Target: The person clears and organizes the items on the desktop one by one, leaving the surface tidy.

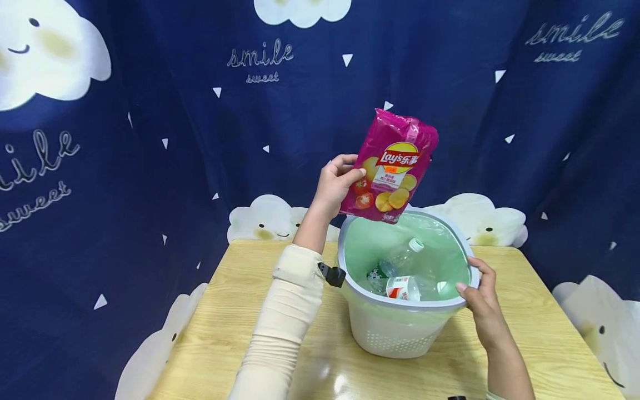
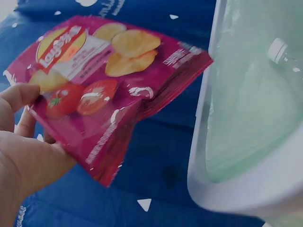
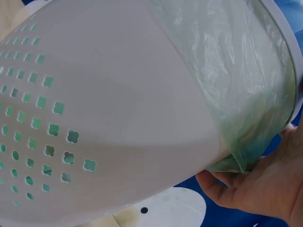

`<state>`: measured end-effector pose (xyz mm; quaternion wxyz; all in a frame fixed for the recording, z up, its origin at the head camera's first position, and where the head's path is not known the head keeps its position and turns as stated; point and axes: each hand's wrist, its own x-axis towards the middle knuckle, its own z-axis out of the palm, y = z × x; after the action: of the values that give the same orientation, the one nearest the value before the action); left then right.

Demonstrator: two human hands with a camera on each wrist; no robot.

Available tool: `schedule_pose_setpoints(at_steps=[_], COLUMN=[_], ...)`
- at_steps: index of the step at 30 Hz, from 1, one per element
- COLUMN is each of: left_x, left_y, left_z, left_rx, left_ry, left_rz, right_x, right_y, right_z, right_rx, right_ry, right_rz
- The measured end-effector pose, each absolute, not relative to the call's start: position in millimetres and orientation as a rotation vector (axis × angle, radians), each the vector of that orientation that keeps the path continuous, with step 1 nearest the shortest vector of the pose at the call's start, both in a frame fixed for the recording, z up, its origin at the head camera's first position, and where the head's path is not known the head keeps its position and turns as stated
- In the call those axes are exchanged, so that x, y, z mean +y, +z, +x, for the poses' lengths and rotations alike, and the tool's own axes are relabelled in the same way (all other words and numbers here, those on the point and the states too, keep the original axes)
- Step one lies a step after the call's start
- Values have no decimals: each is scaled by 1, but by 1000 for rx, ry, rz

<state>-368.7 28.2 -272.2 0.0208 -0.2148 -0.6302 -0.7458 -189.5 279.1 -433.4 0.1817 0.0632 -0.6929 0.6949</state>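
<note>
A magenta Lay's chip bag (image 1: pixel 387 166) is pinched at its left edge by my left hand (image 1: pixel 336 186), thumb on the front. It is held tilted above the back left of the bin's rim. The white bin (image 1: pixel 395 333) has a grey rim and a pale green liner (image 1: pixel 370 239). My right hand (image 1: pixel 482 303) grips the bin's right rim, thumb on top. Inside the bin lie a clear plastic bottle (image 1: pixel 404 256) with a white cap and another bottle with a red and white label (image 1: pixel 398 288). In the right wrist view, liner film (image 3: pixel 236 80) hangs over the bin's outside.
The bin stands on a light wood table (image 1: pixel 250 300). Behind it hangs a dark blue curtain (image 1: pixel 300 122) with white clouds and lettering. A small black device (image 1: pixel 332 274) sits on the left wrist, over a cream sleeve (image 1: pixel 285 316).
</note>
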Motion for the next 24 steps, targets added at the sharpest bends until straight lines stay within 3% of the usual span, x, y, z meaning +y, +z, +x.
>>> schedule_pose_setpoints(at_steps=[24], left_x=[54], left_y=[-276], left_z=[-385], left_rx=[-2410], left_ry=[-2299], left_rz=[-671], right_x=[278], right_y=[-430], right_z=[-189], right_rx=[-1976], right_ry=[1963], right_rz=[144])
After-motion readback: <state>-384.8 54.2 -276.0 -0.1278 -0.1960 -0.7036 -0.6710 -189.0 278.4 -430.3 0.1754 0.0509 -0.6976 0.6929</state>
